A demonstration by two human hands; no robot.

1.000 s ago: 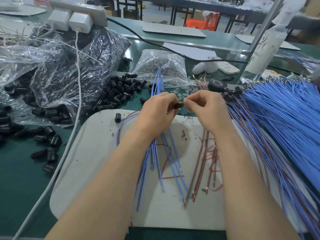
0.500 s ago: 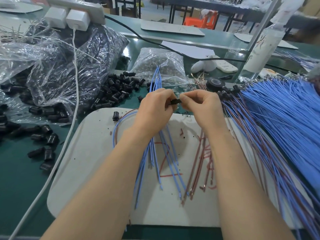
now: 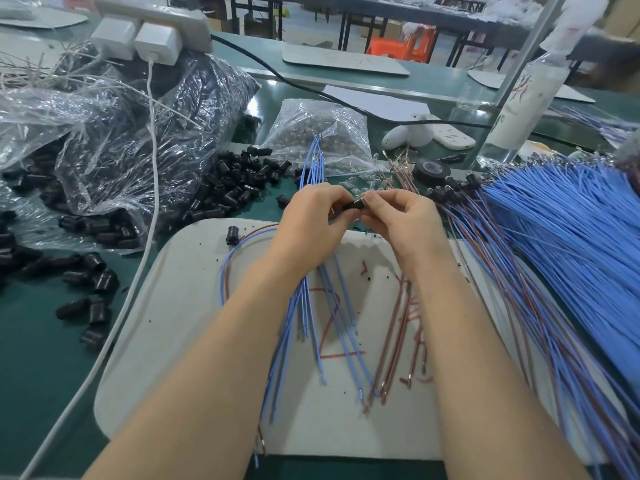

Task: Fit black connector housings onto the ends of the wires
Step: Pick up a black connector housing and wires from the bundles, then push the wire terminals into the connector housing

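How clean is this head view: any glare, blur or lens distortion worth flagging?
Head view: even light, with only soft shadows under the forearms on the white board; bright glare on the crumpled plastic bags; wide-angle distortion makes the bottle lean, and its top is smeared; the left hand, right hand and the black housing pinched between their fingers are sharp.

A small assembly workshop or factory floor is shown: a long green worktop is covered with loose black connector housings spilled from clear plastic bags, and a thick bundle of blue wires is laid out at the right. A white work board marked in red is set on it, a power strip is placed at its far edge, and further worktops with an orange stool are seen behind.
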